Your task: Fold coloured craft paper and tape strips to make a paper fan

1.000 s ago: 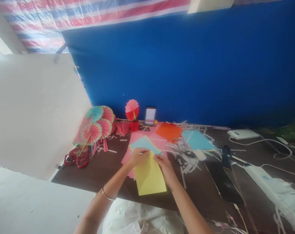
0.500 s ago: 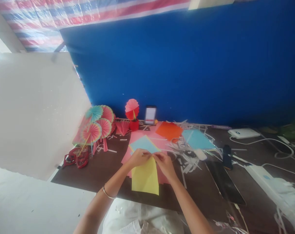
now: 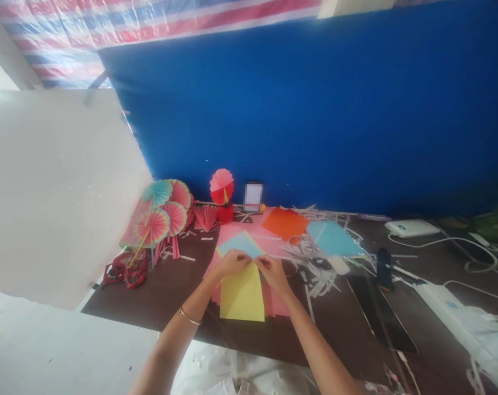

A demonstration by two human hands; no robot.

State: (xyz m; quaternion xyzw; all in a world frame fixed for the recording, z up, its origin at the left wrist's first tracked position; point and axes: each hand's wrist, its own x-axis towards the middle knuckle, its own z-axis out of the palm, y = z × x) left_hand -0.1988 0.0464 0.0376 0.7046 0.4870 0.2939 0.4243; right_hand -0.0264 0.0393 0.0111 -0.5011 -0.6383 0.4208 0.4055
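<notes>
A yellow paper sheet point(image 3: 241, 295) lies on the dark table point(image 3: 162, 291) in front of me, over pink sheets point(image 3: 278, 304). My left hand point(image 3: 231, 262) pinches its far edge at the left, fingers closed on the paper. My right hand point(image 3: 272, 272) pinches the same far edge at the right, close beside the left. A light blue sheet point(image 3: 241, 244) lies just beyond both hands.
Paper fans point(image 3: 160, 211) stand at the back left, a red fan in a cup point(image 3: 222, 195) behind. Orange point(image 3: 285, 222) and blue sheets point(image 3: 333, 238), white paper strips point(image 3: 317, 269), a black phone point(image 3: 380, 310), a power strip point(image 3: 450, 304) and cables lie right. A white board point(image 3: 55, 192) stands left.
The yellow sheet has swung from a tilt to the right to hang nearly straight, and shifted a little left. Both hands have stayed on its far edge, closer together.
</notes>
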